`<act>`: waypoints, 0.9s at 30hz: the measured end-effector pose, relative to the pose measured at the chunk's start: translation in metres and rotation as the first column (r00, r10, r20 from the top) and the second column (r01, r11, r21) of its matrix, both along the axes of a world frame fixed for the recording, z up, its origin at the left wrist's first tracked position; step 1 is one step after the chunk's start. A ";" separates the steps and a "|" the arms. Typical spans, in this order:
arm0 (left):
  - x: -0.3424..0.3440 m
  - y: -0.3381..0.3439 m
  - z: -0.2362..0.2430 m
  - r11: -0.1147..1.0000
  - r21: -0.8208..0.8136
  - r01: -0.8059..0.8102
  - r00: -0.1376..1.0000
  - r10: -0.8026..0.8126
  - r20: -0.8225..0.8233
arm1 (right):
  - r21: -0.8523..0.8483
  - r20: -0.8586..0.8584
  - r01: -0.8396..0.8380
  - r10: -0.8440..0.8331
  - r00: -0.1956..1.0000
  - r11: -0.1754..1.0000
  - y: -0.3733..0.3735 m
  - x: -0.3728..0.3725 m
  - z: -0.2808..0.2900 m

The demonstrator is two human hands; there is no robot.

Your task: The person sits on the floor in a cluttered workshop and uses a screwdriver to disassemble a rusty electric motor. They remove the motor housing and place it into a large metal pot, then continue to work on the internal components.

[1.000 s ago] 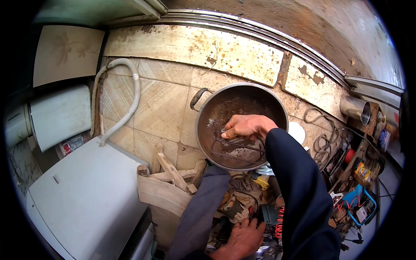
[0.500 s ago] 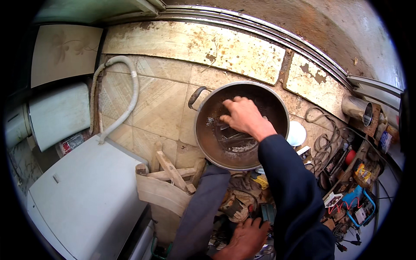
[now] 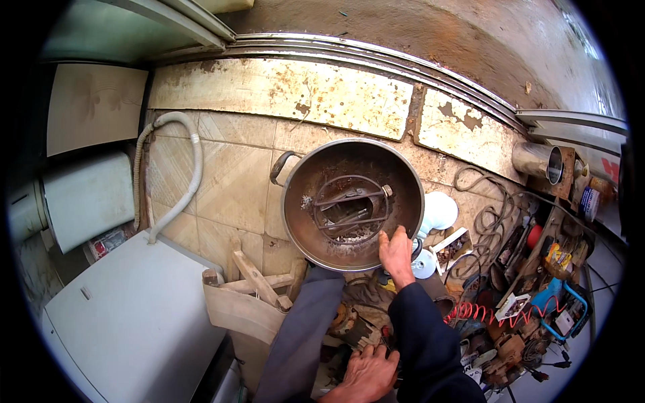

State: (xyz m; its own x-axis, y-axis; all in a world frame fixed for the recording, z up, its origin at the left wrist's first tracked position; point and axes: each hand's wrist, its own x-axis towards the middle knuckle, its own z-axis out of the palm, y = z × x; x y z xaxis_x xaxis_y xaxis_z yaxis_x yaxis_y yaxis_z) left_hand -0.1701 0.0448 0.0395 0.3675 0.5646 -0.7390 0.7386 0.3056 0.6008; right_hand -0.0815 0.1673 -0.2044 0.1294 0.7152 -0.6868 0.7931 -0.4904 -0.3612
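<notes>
A large dark metal pot (image 3: 309, 228) with a black side handle sits in the middle. Inside it lies a round metal frame with crossbars (image 3: 346, 196) around a dark opening or piece that I cannot make out, among whitish bits. My right hand (image 3: 398, 252) grips the pot's near right rim, beside a handle. My left hand (image 3: 366, 369) is low in the view over cluttered tools, fingers spread, with nothing visible held. A wooden low seat or frame (image 3: 262, 289) stands just left of my grey-trousered leg (image 3: 295, 336).
A white appliance (image 3: 127, 302) with a pale hose (image 3: 195, 174) is at left. Rusty boards (image 3: 269, 87) line the sliding-door track at back. Right of the pot lie white round objects (image 3: 440, 211), coiled cable (image 3: 490, 221), a steel cylinder (image 3: 537, 161) and piled tools with red coiled hose (image 3: 470, 310).
My right hand has left the frame inside the pot and moved down and right to the rim. The round frame now lies flat, uncovered. The pot sits further left in view.
</notes>
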 end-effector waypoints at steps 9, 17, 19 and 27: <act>0.008 -0.034 -0.015 0.980 0.016 0.196 0.973 -0.193 -0.124 | 0.297 0.038 0.200 -0.221 0.974 0.934 -0.022 0.004 0.009; 0.001 -0.021 0.000 0.966 -0.085 0.246 0.966 -0.251 -0.063 | 0.139 0.076 0.395 -0.407 0.910 0.908 -0.073 0.029 0.015; 0.007 -0.051 -0.013 0.941 -0.177 0.288 0.955 -0.295 -0.013 | 0.032 0.027 0.469 -0.469 0.883 0.883 -0.086 0.029 0.000; -0.003 -0.049 -0.008 0.962 0.111 0.249 0.962 -0.233 -0.143 | -0.580 -0.365 0.726 -0.915 0.175 0.370 -0.102 -0.010 -0.027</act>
